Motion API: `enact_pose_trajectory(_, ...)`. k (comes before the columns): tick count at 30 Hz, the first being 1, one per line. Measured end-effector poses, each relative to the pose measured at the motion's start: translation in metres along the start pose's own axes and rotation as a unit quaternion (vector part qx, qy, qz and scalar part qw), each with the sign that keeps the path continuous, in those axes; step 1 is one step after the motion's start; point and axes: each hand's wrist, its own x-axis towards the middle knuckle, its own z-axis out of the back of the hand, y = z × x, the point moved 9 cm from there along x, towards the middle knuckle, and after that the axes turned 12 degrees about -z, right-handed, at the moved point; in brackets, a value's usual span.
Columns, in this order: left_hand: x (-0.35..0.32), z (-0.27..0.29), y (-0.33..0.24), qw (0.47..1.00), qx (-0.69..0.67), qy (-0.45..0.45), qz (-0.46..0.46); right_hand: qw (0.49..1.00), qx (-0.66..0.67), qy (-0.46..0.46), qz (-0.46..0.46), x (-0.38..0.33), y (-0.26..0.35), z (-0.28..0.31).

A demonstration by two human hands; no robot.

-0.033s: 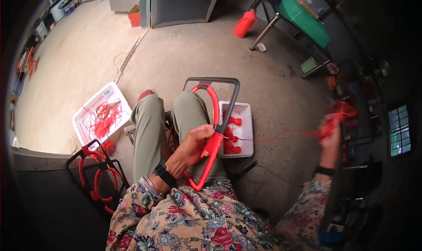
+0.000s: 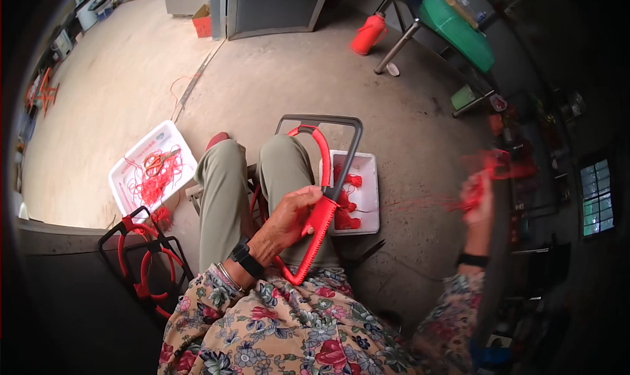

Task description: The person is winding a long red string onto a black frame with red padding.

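A black rectangular frame [image 2: 356,145], with a ring inside it, rests at my lap and right knee. Red wrapping [image 2: 315,236] covers its near part, with stitch-like loops along the edge, and part of the ring. My left hand [image 2: 294,219] is closed on the red-wrapped side, thumb on top near the bare black part. Far out to the right, my raised right hand [image 2: 478,201] is smeared by motion, with a loose bundle of red thread [image 2: 495,165] in it. Faint red strands stretch between the frame and that hand.
A white foam box [image 2: 369,194] with red thread bundles stands beyond my right knee. To the left, a white tray [image 2: 122,178] contains tangled red thread and scissors [image 2: 157,163]. Other red-wrapped black frames [image 2: 146,263] lean at lower left. A red thermos [image 2: 369,35] stands near a table [image 2: 397,47].
My right hand has shifted a little to the left with the red thread. My left hand keeps its hold on the frame.
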Motion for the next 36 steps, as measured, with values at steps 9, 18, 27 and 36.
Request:
enact_pose_trajectory(9, -0.001, -0.009, 0.003, 0.997, 0.047, 0.011, 0.056, 0.954, 0.029, 0.163, -0.250, -0.056, -0.211, -0.177)
enact_pose_trajectory(18, 0.000, -0.005, 0.004, 0.998, 0.036, 0.002, 0.052, 0.967, -0.081, 0.105, -0.217, -0.078, -0.228, -0.185)
enact_pose_trajectory(27, -0.007, 0.003, 0.004, 0.996, 0.073, 0.014, 0.040, 0.978, -0.084, 0.156, -0.107, -0.095, -0.224, -0.181)
enact_pose_trajectory(36, -0.052, -0.054, -0.092, 0.700, 0.563, 0.025, -0.438, 0.976, -0.083, 0.168, -0.112, -0.089, -0.209, -0.174)
